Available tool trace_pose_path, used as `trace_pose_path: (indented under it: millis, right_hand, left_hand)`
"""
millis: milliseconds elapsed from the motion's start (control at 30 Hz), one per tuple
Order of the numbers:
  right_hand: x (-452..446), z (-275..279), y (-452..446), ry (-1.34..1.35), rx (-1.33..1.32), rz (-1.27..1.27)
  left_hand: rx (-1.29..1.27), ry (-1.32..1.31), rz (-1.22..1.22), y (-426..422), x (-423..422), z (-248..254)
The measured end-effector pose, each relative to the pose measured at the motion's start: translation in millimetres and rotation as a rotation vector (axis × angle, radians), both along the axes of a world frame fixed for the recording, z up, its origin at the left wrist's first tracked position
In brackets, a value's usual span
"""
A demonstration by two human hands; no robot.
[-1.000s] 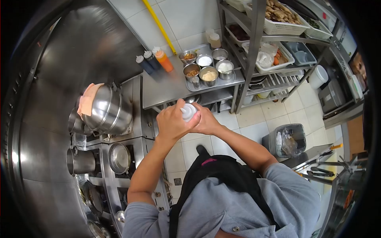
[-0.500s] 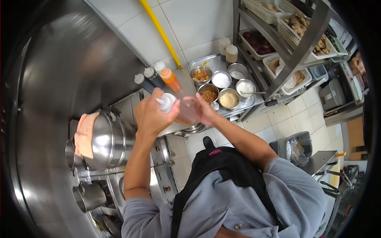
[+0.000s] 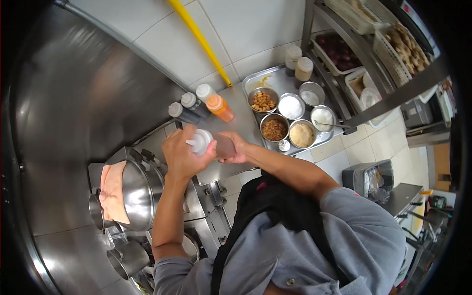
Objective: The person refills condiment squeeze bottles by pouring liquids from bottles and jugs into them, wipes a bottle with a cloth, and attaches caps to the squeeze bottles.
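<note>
A squeeze bottle (image 3: 225,146) with a translucent, brownish-pink body and a white nozzle cap lies tilted between both hands, its tip pointing left. My left hand (image 3: 181,152) is closed around the cap. My right hand (image 3: 237,149) wraps the body near its base, fingers curled underneath. Just beyond them on the steel counter stand an orange squeeze bottle (image 3: 221,109), a white-capped bottle (image 3: 205,93) and two dark bottles (image 3: 183,113) with pale caps.
A metal tray (image 3: 250,83) to the right carries several steel bowls of fried bits and powders, one with a spoon. A rack (image 3: 339,22) with baskets stands beyond it. At left is a large steel pot (image 3: 142,195) with a pinkish cloth (image 3: 114,191). A bin (image 3: 361,179) stands on the floor.
My right hand, blurred and with fingers apart before, is now wrapped around the bottle's body. The bottle lies closer to level, and the camera view has shifted.
</note>
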State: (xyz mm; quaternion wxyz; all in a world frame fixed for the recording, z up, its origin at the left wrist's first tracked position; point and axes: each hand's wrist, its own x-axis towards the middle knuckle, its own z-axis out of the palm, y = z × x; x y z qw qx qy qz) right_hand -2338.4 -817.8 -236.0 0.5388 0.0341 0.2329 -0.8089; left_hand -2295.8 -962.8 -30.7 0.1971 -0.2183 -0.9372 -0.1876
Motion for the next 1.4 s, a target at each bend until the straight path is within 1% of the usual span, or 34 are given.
trace_pose_path:
  millis: [33, 100, 133, 200, 233, 300, 333, 400, 433, 467, 500, 533, 600, 633, 700, 733, 800, 833, 867, 900, 933, 967, 1000, 1033, 1067, 1100, 1167, 1200, 1267, 1300, 1333, 1367, 1400]
  right_hand:
    - [-3.3, -6.6, -2.4, -0.001, -0.005, 0.015]
    - [-7.0, -19.9, -9.4, -0.005, -0.044, 0.091]
    - [-7.8, -22.4, -12.8, -0.009, -0.058, 0.12]
    - [-13.0, -25.9, -13.8, -0.025, 0.017, 0.137]
    - [-16.0, -22.8, -11.8, -0.025, 0.03, 0.116]
    - [-26.3, -10.2, -3.9, 0.338, 0.528, -0.016]
    - [-40.2, -8.4, 16.9, 0.327, 0.544, -0.048]
    - [-76.4, -3.3, 68.3, 0.593, 0.643, -0.355]
    - [-87.1, 6.6, 98.9, 0.632, 0.749, -0.559]
    - [-97.0, 12.9, 131.6, 0.669, 0.85, -0.763]
    - [-115.1, -0.7, 160.5, 0.875, 0.918, -1.122]
    - [-130.4, -5.2, 198.1, 0.929, 1.193, -1.28]
    - [-135.1, 18.9, 250.1, 0.781, 1.47, -1.267]
    - [-141.8, 12.5, 266.1, 0.779, 1.469, -1.262]
    - [-158.3, -3.7, 289.4, 0.924, 1.82, -1.2]
    - [-162.6, -5.3, 293.6, 0.921, 1.822, -1.207]
    - [-169.5, -10.4, 300.4, 0.946, 1.884, -0.798]
    - [-172.8, -17.6, 300.1, 0.927, 1.931, -0.747]
    - [-176.3, -23.3, 304.2, 0.925, 1.93, -0.748]
    - [-181.1, -28.1, 308.3, 0.921, 1.856, -0.743]
    - [-188.3, -31.3, 314.4, 0.918, 1.785, -0.742]
    - [-189.4, -31.7, 317.0, 0.95, 1.806, -0.805]
    - [-189.5, -28.3, 320.9, 0.95, 1.809, -0.816]
    - [-188.3, -23.9, 324.5, 0.94, 1.765, -0.897]
    - [-185.7, -17.3, 327.2, 0.93, 1.719, -0.974]
    - [-182.8, -7.9, 330.4, 0.932, 1.719, -0.978]
    - [-168.4, 20.9, 338.8, 0.953, 1.59, -1.114]
    - [-158.7, 36.7, 342.9, 0.959, 1.55, -1.16]
    - [-127.6, 74.9, 349.4, 1.096, 1.452, -1.227]
    - [-111.4, 89.6, 353.6, 1.105, 1.406, -1.216]
    - [-96.1, 97.9, 357.2, 1.1, 1.431, -1.233]
    - [-78.6, 103.6, 360.6, 1.021, 1.259, -1.239]
    - [-59.6, 105.7, 365.0, 0.938, 1.093, -1.244]
  left_hand:
    - [-0.005, -0.001, 0.015, -4.2, -1.3, -1.6]
    - [-0.042, 0.005, -0.077, -13.0, -2.0, -5.1]
    - [-0.045, -0.001, -0.064, -18.1, -2.1, -7.7]
    - [-0.099, -0.024, -0.099, -26.8, -10.5, -13.1]
    - [-0.086, -0.021, -0.121, -29.4, -14.3, -16.7]
    - [-0.091, -0.021, 0.021, -37.6, -18.3, -26.3]
    - [-0.081, -0.022, -0.015, -38.8, -22.8, -35.9]
    - [-0.086, -0.002, 0.277, -45.5, -32.3, -62.5]
    - [-0.079, -0.004, 0.264, -50.5, -42.5, -79.8]
    - [-0.102, -0.029, 0.351, -57.1, -51.9, -99.9]
    - [-0.126, -0.051, 0.441, -60.7, -61.1, -117.9]
    - [-0.124, -0.05, 0.437, -61.0, -71.9, -132.9]
    - [-0.188, 0.006, 0.476, -58.8, -92.6, -156.6]
    - [-0.191, 0.002, 0.478, -56.7, -99.0, -163.0]
    - [-0.262, -0.162, 0.615, -48.6, -114.6, -171.7]
    - [-0.261, -0.158, 0.61, -45.6, -119.9, -177.5]
    - [-0.153, -0.215, 0.636, -42.8, -126.2, -185.8]
    - [-0.155, -0.214, 0.632, -43.0, -129.1, -182.9]
    - [-0.076, -0.307, 0.593, -45.8, -131.2, -178.5]
    - [0.005, -0.397, 0.555, -46.4, -131.9, -175.4]
    - [0.007, -0.39, 0.552, -40.4, -131.8, -163.5]
    - [-0.15, -0.456, 0.589, -31.8, -132.5, -140.5]
    - [-0.308, -0.521, 0.625, -21.3, -133.8, -111.6]
    - [-0.202, -0.504, 0.641, 20.7, -139.2, -74.4]
    - [-0.057, -0.394, 0.491, 41.5, -153.0, -81.1]
    - [0.085, -0.284, 0.34, 62.6, -167.7, -87.7]
    - [0.082, -0.387, 0.179, 148.6, -196.2, -76.6]
    - [0.16, -0.43, 0.06, 180.5, -214.8, -89.8]
    - [0.233, -0.502, -0.039, 238.3, -255.1, -117.6]
    - [0.253, -0.476, -0.032, 263.8, -273.6, -135.6]
    - [0.276, -0.45, -0.029, 285.5, -291.4, -154.4]
    - [0.28, -0.455, -0.062, 301.3, -308.6, -170.8]
    - [0.243, -0.414, -0.015, 316.0, -323.6, -187.3]
